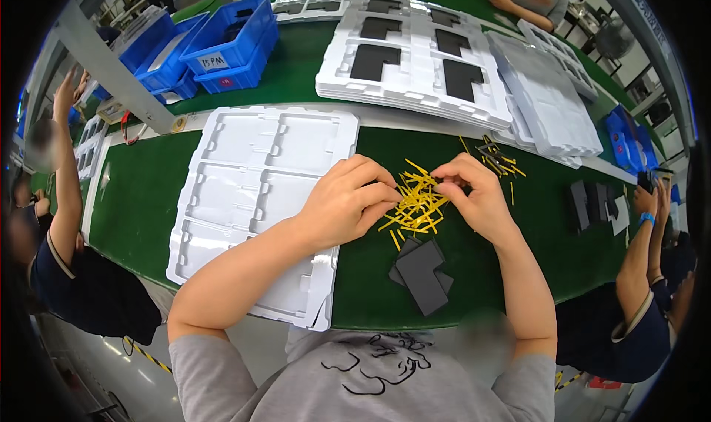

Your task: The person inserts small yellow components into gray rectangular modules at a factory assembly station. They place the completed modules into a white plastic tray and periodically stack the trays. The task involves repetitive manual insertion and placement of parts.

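A loose pile of thin yellow strips point(416, 208) lies on the green tabletop between my hands. My left hand point(349, 200) reaches its left side, thumb and fingers closed together; what sits in their tips is too small to make out. On the pile's right, my right hand point(475, 194) pinches at the end of a yellow strip, fingertips above the heap. Just below the pile, nearer me, dark grey L-shaped pieces point(424, 275) overlap. Under my left forearm lies a white plastic tray point(235, 142) with moulded compartments that hold no pieces where visible.
Stacked white trays point(415, 38) with dark pieces stand beyond my hands. More white trays point(552, 100) lean at their right. Blue bins point(235, 40) stand far left beside a metal post point(111, 66). Black and yellow strips point(500, 157) and dark pieces point(589, 203) lie right. Other people work nearby.
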Demonstrator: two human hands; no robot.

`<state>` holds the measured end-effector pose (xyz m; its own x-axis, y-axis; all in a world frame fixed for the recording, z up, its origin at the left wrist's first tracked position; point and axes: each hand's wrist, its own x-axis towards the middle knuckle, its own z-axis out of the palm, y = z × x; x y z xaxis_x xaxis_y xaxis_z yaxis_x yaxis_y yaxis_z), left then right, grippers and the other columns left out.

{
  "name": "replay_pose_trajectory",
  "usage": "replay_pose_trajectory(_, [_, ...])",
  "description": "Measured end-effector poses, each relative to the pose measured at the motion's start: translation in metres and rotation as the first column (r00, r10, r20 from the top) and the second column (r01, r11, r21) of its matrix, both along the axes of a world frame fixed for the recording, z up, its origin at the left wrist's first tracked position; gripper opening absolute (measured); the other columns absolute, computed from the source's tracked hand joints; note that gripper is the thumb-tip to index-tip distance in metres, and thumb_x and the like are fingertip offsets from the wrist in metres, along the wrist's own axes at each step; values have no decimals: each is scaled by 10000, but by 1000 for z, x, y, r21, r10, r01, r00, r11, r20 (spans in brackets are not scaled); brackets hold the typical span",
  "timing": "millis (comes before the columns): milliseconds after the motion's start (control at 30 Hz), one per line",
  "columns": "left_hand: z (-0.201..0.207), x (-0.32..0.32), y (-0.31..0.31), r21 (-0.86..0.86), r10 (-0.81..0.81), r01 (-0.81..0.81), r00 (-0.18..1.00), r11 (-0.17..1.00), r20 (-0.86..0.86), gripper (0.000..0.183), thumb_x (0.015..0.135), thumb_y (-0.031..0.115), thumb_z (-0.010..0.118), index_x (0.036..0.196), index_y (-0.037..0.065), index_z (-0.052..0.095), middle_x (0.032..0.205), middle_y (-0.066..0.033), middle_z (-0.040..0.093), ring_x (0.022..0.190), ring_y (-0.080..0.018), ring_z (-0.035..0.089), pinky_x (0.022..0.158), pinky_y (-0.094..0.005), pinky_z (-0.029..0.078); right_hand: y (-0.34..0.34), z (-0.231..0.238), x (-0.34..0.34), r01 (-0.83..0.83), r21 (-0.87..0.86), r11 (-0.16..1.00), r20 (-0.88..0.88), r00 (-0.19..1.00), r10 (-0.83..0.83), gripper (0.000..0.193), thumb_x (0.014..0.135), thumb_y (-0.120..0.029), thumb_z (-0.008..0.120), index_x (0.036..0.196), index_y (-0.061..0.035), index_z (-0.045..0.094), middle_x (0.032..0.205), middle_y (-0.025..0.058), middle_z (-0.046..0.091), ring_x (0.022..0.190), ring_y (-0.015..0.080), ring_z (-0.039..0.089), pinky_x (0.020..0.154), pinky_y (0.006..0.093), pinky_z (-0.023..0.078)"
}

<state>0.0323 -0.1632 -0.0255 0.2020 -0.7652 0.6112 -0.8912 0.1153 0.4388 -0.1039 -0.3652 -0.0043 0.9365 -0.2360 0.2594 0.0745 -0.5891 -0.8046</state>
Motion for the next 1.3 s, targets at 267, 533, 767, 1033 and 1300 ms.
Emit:
replay_pose_trajectory(267, [3,-11,-4,80,29,-25,998,996,-49,248,672,137,788,904,125,701,874,-21,594,846,-232,554,733,-345,456,9,-1,-3,-136,-58,989,-11,991,136,137,786,30,676,907,11,614,809,60,562,683,138,552,615,264,450])
replay_pose_trajectory(533, [15,-24,4,276,-250,248,968,929,-26,594,628,356,816,1140,111,638,983,-64,547,910,-271,516,787,-381,431,10,-2,-2,-103,-72,992,33,994,106,159,785,54,647,933,-5,642,837,75,551,708,180,558,625,288,455])
replay_pose_trajectory(767, [4,-45,2,367,-355,324,935,872,18,780,645,448,781,1290,94,523,1173,-107,485,1109,-277,457,881,-384,367,12,-3,0,-134,-93,987,104,984,143,134,789,81,613,900,8,627,879,91,559,755,193,573,638,281,466])
replay_pose_trajectory(1033, [5,-41,1,345,-321,299,947,890,8,735,587,430,824,1161,76,532,1197,-110,478,1129,-283,449,883,-400,372,14,-1,3,-145,-66,987,83,985,150,118,796,82,613,884,4,625,900,79,559,749,164,564,615,258,456])
replay_pose_trajectory(1300, [3,-41,2,137,-444,459,887,878,-129,583,623,223,834,1075,85,491,1065,-63,558,991,-263,526,850,-377,396,14,-3,3,-100,23,995,58,993,98,106,825,65,600,913,5,602,890,65,554,735,134,547,637,238,447])
